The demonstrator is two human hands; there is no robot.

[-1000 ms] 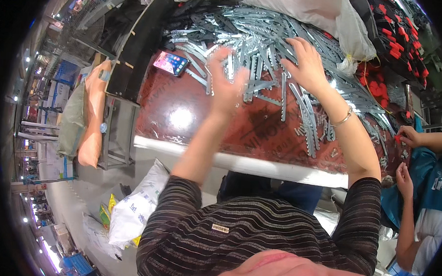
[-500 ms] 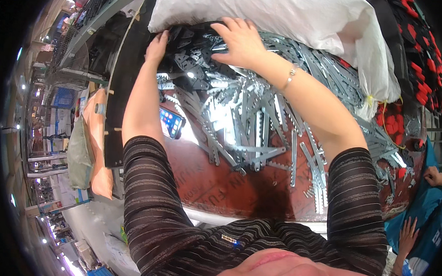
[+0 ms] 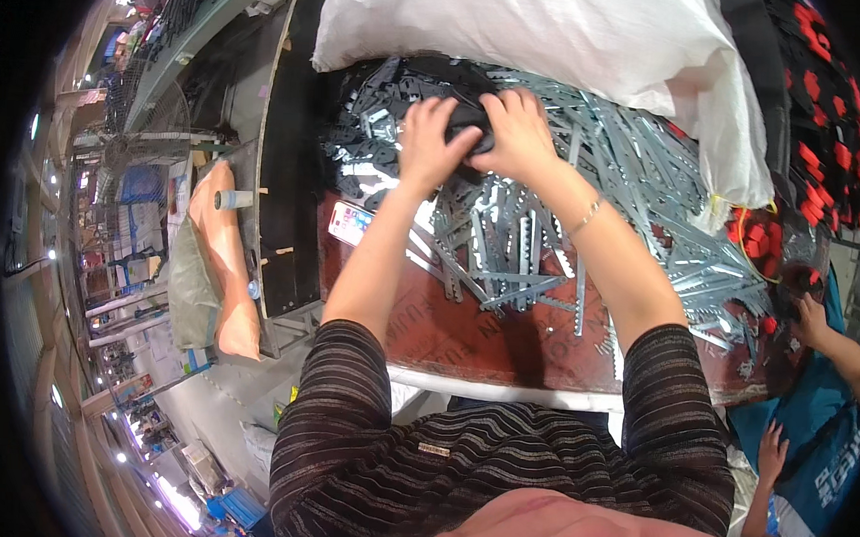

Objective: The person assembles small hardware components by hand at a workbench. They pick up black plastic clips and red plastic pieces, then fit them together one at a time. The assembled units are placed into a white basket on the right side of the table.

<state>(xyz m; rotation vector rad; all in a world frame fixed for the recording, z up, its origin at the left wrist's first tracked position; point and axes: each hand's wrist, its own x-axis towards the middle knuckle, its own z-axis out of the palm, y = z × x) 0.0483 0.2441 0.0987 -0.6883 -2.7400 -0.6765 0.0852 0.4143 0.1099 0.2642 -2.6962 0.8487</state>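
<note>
Over the back of a red-brown worktable (image 3: 465, 342), my left hand (image 3: 431, 146) and my right hand (image 3: 518, 136) curl around a dark black bunch (image 3: 469, 117) between them. Its exact kind is hard to make out, and the fingers partly cover it. Under and left of my hands lies a heap of black flat parts (image 3: 367, 136). Toothed metal strips (image 3: 532, 249), like small saw blades, are spread in front of my hands and to the right. A lit phone (image 3: 349, 223) lies beside my left forearm.
A large white sack (image 3: 536, 28) lies across the far side. At the right are red pieces (image 3: 758, 235) and a pile of black-and-red items (image 3: 819, 161). Another person's arm (image 3: 835, 344) reaches in there. A black board (image 3: 295, 167) borders the left.
My hands have come together from the far left edge of the heap, closing around the black bunch. The view has shifted slightly, and the phone now shows fully.
</note>
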